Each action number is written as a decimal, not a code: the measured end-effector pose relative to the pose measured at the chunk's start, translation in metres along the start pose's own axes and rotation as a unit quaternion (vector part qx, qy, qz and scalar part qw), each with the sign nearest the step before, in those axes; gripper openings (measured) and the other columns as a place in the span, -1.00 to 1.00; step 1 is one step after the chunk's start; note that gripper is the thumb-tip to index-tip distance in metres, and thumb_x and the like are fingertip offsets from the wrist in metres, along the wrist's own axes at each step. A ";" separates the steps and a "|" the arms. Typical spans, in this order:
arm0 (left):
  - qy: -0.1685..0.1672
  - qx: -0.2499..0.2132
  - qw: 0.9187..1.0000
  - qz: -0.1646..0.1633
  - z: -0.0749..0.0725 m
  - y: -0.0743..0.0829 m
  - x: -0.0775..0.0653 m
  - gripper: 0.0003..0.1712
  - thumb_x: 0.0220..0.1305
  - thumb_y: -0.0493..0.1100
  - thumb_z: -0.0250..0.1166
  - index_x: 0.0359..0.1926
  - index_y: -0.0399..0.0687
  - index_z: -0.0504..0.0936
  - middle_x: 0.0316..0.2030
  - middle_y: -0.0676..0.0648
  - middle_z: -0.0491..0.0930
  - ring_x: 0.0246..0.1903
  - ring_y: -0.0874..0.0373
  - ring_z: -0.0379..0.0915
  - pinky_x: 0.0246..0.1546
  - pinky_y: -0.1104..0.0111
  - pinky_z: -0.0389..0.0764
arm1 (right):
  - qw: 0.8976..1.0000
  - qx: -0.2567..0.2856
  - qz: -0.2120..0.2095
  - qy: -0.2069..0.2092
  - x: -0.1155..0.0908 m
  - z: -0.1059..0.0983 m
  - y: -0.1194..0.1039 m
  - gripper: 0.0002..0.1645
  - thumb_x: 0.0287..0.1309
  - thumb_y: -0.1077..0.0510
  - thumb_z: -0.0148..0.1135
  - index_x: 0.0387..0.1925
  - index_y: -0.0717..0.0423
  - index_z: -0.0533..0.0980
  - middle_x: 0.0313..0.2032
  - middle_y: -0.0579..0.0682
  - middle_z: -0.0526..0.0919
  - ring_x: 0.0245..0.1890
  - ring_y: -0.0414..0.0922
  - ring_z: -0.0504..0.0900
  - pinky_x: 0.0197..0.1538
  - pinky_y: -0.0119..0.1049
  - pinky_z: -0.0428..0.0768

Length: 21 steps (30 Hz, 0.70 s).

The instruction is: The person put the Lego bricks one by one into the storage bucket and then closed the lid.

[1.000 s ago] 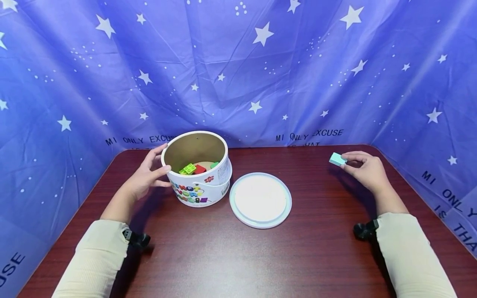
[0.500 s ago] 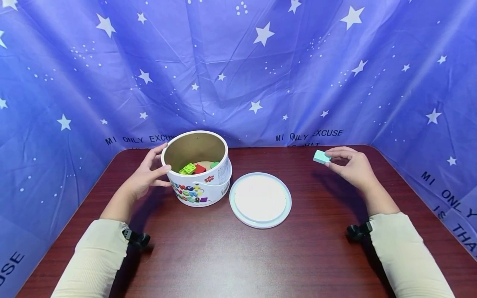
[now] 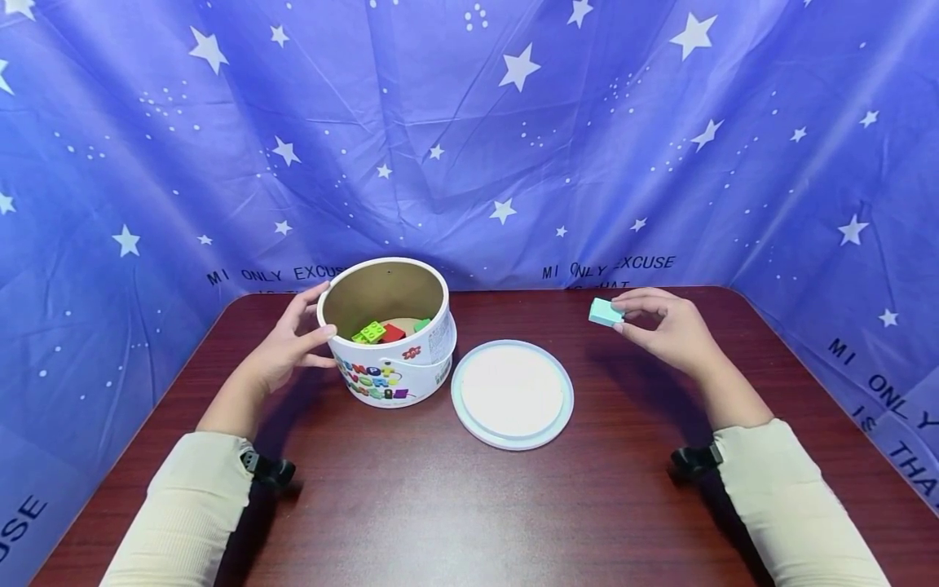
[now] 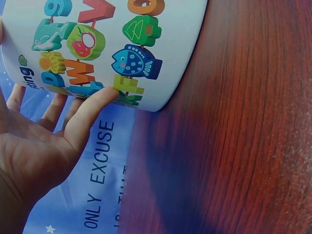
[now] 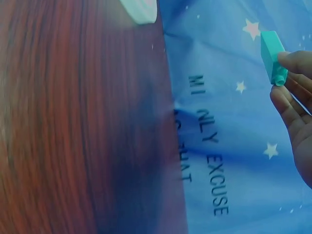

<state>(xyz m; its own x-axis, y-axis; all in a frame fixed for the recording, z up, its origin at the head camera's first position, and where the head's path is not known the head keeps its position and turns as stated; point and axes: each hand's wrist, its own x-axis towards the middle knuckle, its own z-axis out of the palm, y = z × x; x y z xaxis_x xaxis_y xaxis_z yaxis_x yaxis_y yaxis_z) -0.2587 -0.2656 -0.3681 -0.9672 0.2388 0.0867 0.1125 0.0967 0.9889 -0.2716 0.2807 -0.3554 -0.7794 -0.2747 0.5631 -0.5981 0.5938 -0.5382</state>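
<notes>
A white bucket (image 3: 389, 383) printed with colourful letters stands at the left of the table, its mouth uncovered. My left hand (image 3: 282, 346) holds it by the left side, thumb on the front near the rim and fingers spread round the wall; the left wrist view shows the thumb (image 4: 92, 109) against the printed pictures. Inside lie a lime-green toy brick (image 3: 372, 333), a red piece (image 3: 394, 333) and a green piece (image 3: 421, 324). Over the right side of the table, my right hand (image 3: 671, 330) pinches a teal toy brick (image 3: 605, 311) between thumb and fingers, a stud facing the palm.
A round white lid (image 3: 512, 391) with a pale blue edge lies on the dark wooden table (image 3: 469, 514), just right of the bucket. A blue curtain (image 3: 440, 122) with white stars hangs behind the table and at both sides.
My right hand has moved left with the teal brick, closer to the lid. The left hand, the bucket and the lid have stayed in place.
</notes>
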 end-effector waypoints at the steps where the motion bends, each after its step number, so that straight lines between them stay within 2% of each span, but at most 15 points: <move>1: 0.000 0.000 1.000 0.000 0.000 0.000 0.000 -0.17 0.36 -0.20 0.17 0.51 0.25 -0.02 0.36 -0.32 0.00 0.13 -0.20 0.29 -0.23 -0.17 0.64 | 1.000 0.002 -0.005 -0.002 0.001 0.001 -0.003 -0.63 -0.08 0.41 0.47 -0.14 0.22 0.68 -0.09 0.10 0.67 -0.31 -0.35 0.62 -0.21 -0.66 0.51; 4: -0.001 -0.001 1.000 0.001 0.000 0.000 0.000 -0.17 0.36 -0.20 0.17 0.51 0.25 -0.02 0.36 -0.32 -0.01 0.12 -0.16 0.31 -0.24 -0.16 0.65 | 1.000 0.006 -0.027 -0.007 0.003 0.005 -0.010 -0.64 -0.09 0.41 0.48 -0.16 0.23 0.69 -0.10 0.08 0.68 -0.30 -0.29 0.62 -0.25 -0.62 0.50; 10: 0.000 0.000 1.000 0.000 0.000 0.000 0.000 -0.17 0.35 -0.20 0.18 0.51 0.25 -0.01 0.35 -0.31 0.00 0.11 -0.12 0.33 -0.25 -0.13 0.66 | 0.998 -0.004 -0.059 -0.017 0.009 0.011 -0.022 -0.65 -0.11 0.37 0.50 -0.18 0.19 0.70 -0.13 -0.01 0.68 -0.28 -0.27 0.60 -0.53 -0.49 0.43; 16: 0.001 -0.004 1.000 0.000 0.001 0.001 -0.001 -0.17 0.35 -0.21 0.17 0.51 0.22 -0.02 0.35 -0.32 0.00 0.13 -0.16 0.28 -0.26 -0.11 0.67 | 0.997 0.001 -0.071 -0.029 0.015 0.014 -0.035 -0.64 -0.10 0.35 0.50 -0.16 0.16 0.70 -0.12 -0.06 0.68 -0.26 -0.26 0.61 -0.50 -0.52 0.45; 21: 0.001 -0.004 1.000 -0.001 0.002 0.002 -0.001 -0.17 0.35 -0.22 0.17 0.51 0.21 -0.02 0.36 -0.32 -0.01 0.13 -0.18 0.28 -0.26 -0.10 0.67 | 0.996 0.017 -0.078 -0.036 0.021 0.019 -0.044 -0.65 -0.10 0.34 0.51 -0.16 0.16 0.70 -0.11 -0.05 0.69 -0.28 -0.17 0.63 -0.62 -0.48 0.37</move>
<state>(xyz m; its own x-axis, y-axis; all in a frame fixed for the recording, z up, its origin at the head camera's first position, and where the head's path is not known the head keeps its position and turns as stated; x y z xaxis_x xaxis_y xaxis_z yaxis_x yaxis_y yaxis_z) -0.2568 -0.2641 -0.3663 -0.9679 0.2363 0.0855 0.1091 0.0885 0.9901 -0.2651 0.2342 -0.3313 -0.6870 -0.4157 0.5960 -0.7180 0.5146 -0.4687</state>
